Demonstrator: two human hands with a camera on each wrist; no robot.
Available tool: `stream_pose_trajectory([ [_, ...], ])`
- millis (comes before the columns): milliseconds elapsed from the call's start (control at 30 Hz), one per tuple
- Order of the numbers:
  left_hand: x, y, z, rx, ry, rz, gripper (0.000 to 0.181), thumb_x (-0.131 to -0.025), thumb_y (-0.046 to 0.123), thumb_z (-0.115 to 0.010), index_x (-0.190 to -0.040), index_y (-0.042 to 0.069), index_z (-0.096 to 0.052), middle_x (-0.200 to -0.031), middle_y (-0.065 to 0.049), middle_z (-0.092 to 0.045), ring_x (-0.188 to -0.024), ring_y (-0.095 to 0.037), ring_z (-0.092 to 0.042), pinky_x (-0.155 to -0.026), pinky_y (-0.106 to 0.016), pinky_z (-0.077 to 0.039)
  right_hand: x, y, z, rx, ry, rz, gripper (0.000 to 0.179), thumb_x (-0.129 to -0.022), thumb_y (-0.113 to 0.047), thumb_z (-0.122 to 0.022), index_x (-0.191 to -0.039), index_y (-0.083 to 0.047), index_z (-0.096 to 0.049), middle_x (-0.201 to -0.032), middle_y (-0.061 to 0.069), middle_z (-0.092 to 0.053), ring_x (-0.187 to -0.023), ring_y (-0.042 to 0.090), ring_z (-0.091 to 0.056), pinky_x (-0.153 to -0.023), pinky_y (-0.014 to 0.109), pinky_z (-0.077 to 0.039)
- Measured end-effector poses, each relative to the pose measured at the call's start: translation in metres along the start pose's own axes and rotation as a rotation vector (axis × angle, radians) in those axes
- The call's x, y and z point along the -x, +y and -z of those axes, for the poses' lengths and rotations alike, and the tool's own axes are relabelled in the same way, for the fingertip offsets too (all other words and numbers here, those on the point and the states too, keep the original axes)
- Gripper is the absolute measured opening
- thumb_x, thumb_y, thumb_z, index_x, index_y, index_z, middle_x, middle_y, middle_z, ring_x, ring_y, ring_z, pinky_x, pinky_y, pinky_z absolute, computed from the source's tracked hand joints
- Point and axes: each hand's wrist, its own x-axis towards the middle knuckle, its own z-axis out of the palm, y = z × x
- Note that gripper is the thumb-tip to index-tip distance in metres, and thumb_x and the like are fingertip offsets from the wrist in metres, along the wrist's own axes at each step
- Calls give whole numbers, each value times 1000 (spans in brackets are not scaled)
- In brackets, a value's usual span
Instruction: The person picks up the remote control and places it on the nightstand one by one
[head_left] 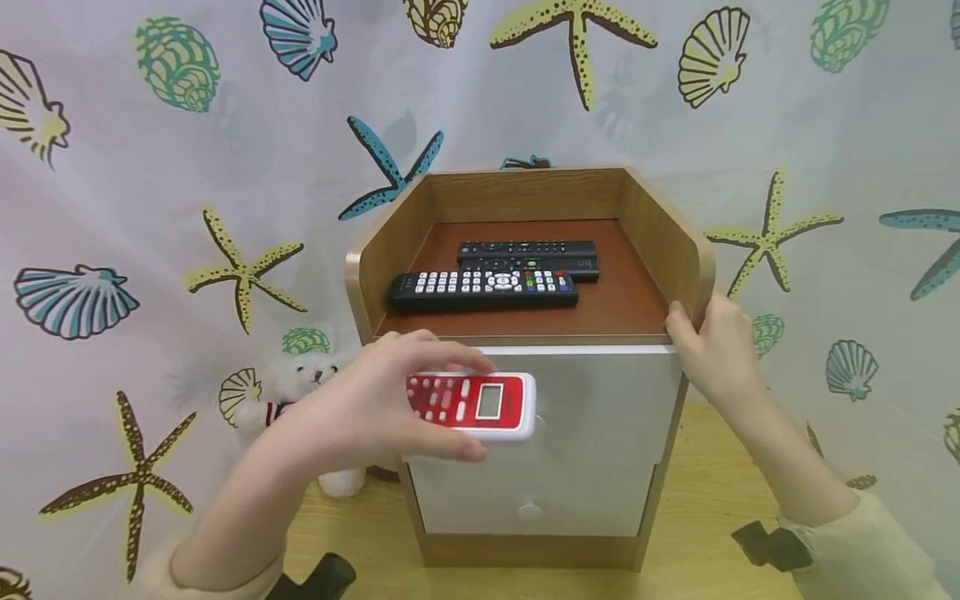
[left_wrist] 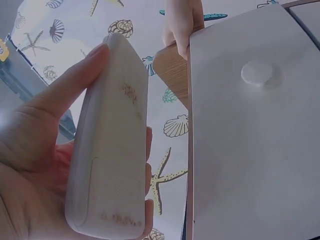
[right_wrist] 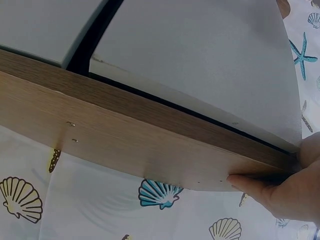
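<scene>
My left hand (head_left: 382, 400) grips a red and white remote control (head_left: 507, 403) with a small screen, thumb along one long edge and fingers along the other. It is held in front of the upper white drawer (head_left: 600, 417) of a small wooden cabinet. In the left wrist view the plain white back of the remote (left_wrist: 112, 140) faces the camera. My right hand (head_left: 716, 342) holds the front edge of the cabinet's right side panel (head_left: 671, 237). The right wrist view shows those fingers (right_wrist: 252, 187) against the panel's outer face.
On the cabinet's brown top (head_left: 525, 325) lie a black remote with white buttons (head_left: 480, 290) and two darker remotes (head_left: 525, 249) behind it. Raised side walls enclose that top. A white stuffed bear (head_left: 303, 379) sits to the left. A shell-patterned curtain (head_left: 225, 167) hangs behind.
</scene>
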Motion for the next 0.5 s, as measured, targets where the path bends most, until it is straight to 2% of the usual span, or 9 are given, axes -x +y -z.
stream_pose_trajectory([
  [100, -17, 4, 5, 20, -26, 3, 55, -66, 39, -84, -115, 27, -64, -110, -3, -60, -99, -22, -51, -74, -29, -47, 0, 0, 1, 3, -5, -3, 39, -92, -7, -44, -126, 12, -45, -126, 32, -53, -112, 48, -55, -87, 57, -48],
  [300, -52, 8, 11, -27, -76, 20, 54, -67, 37, -83, -117, 26, -64, -111, -3, -60, -105, -21, -49, -74, -28, -47, 0, 2, 0, 5, -10, -1, 40, -92, -7, -43, -127, 11, -44, -127, 31, -53, -113, 48, -54, -87, 57, -47],
  [500, -77, 6, 13, -88, -88, 40, 53, -70, 39, -81, -118, 27, -64, -103, -4, -58, -99, -20, -50, -72, -30, -44, 0, 4, 0, 5, -3, 9, 39, -92, -7, -43, -127, 11, -44, -127, 31, -53, -113, 47, -55, -87, 56, -48],
])
